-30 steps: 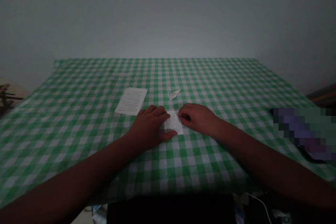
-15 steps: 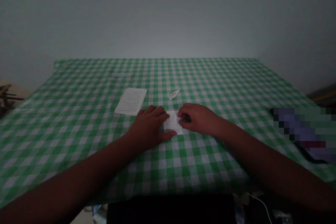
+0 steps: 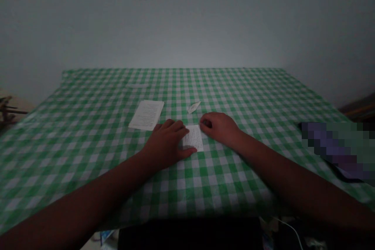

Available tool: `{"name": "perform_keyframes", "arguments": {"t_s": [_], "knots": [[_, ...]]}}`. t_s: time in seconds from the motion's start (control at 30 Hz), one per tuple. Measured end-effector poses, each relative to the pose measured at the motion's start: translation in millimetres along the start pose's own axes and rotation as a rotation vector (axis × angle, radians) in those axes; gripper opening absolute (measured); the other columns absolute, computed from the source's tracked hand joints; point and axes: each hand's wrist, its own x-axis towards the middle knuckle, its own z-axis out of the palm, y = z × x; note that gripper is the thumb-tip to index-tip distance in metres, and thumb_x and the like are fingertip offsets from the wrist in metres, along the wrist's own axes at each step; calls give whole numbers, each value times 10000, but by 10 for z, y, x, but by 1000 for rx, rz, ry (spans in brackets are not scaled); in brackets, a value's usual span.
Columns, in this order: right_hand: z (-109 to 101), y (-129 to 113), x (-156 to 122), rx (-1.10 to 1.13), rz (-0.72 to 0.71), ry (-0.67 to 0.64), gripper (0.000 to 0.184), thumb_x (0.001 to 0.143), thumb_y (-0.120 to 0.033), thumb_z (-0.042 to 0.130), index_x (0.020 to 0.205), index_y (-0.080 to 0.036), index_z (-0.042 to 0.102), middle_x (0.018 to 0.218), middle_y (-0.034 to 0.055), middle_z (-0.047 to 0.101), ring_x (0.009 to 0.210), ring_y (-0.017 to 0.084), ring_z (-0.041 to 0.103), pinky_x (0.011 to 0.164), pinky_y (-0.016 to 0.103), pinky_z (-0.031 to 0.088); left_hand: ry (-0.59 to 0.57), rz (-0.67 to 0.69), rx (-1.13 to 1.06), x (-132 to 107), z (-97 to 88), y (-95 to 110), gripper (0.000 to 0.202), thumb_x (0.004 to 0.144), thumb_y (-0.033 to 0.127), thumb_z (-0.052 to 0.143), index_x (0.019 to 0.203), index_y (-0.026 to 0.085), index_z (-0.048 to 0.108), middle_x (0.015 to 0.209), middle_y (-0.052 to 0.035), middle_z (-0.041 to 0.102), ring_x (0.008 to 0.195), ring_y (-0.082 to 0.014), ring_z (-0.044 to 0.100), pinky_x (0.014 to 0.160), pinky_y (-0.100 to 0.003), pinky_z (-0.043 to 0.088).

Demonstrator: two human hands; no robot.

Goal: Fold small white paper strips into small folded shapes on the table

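Note:
A small piece of printed paper lies on the checked tablecloth between my hands. My left hand rests on its left part, thumb and fingers spread, pressing it flat. At the paper's far right corner is my right hand, with thumb and forefinger pinched together; the fingertips cover that corner. Beyond the paper sits a small folded piece of paper, pointed at both ends. A stack of printed sheets lies to the left, just past my left fingers.
The green and white checked tablecloth covers the table up to the wall. A dark flat object, its surface pixelated, lies at the right edge. Below the front edge, a white cable hangs on the right.
My right hand has slid away from me along the paper's right edge, from its middle to the far corner. My left hand stays in place on the paper.

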Motion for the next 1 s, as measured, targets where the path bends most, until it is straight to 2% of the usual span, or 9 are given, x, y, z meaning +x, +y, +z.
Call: {"name": "perform_keyframes", "arguments": {"t_s": [0.1,0.17,0.23,0.37,0.5,0.6,0.7,0.83,1.0], "knots": [[-76,13,-61,80,-88,-76,214,812,-330,672,982,-207,633,885,16,667,759,156,580,660,267,405,-1,3,-1,-4,0,-2,475,810,557,670,1150,228,626,1158,-67,621,1088,-293,525,896,-443,441],[-97,-1,-87,73,-91,-96,272,782,-337,700,1009,-211,619,935,24,667,779,160,582,659,269,407,-3,7,-1,-5,0,-5,475,815,558,666,1151,225,625,1156,-64,620,1087,-292,524,894,-446,443],[-83,-23,-81,49,-67,-91,248,784,-334,696,983,-213,611,931,24,668,773,160,578,643,270,397,-5,10,-1,-4,-1,-7,476,822,559,658,1153,219,625,1154,-62,619,1085,-292,523,892,-451,445],[6,-57,0,-25,47,-12,113,855,-317,603,841,-205,599,838,25,662,704,154,558,592,278,352,-7,14,-3,2,-1,-6,485,824,564,655,1155,212,625,1150,-65,620,1081,-294,524,893,-457,444],[55,-44,51,-78,122,91,122,888,-275,526,905,-195,616,844,49,666,720,177,568,600,295,344,-5,11,4,3,2,-4,488,823,563,661,1159,210,623,1155,-65,622,1080,-291,524,903,-457,442],[37,-5,46,5,85,161,117,871,-220,516,909,-184,620,868,54,664,771,177,579,666,292,380,2,16,0,1,3,-15,493,824,565,660,1162,208,622,1166,-68,620,1090,-292,522,906,-454,443],[3,25,18,102,42,203,72,834,-176,531,795,-187,590,779,23,627,718,150,555,670,276,382,9,31,-18,2,7,-49,497,822,568,665,1163,209,624,1181,-67,616,1103,-289,519,929,-455,436],[-23,15,-34,180,11,199,81,803,-164,568,729,-192,551,697,-17,574,646,125,513,625,262,352,6,67,-60,5,20,-124,434,892,551,589,1163,215,634,1214,-59,608,1127,-277,510,957,-453,424],[-46,-18,-91,174,-27,157,100,811,-156,557,725,-192,521,693,-21,538,650,125,489,609,264,327,2,103,-64,7,38,-189,313,951,414,538,1175,219,636,1240,-60,601,1146,-265,499,970,-447,408]]}}
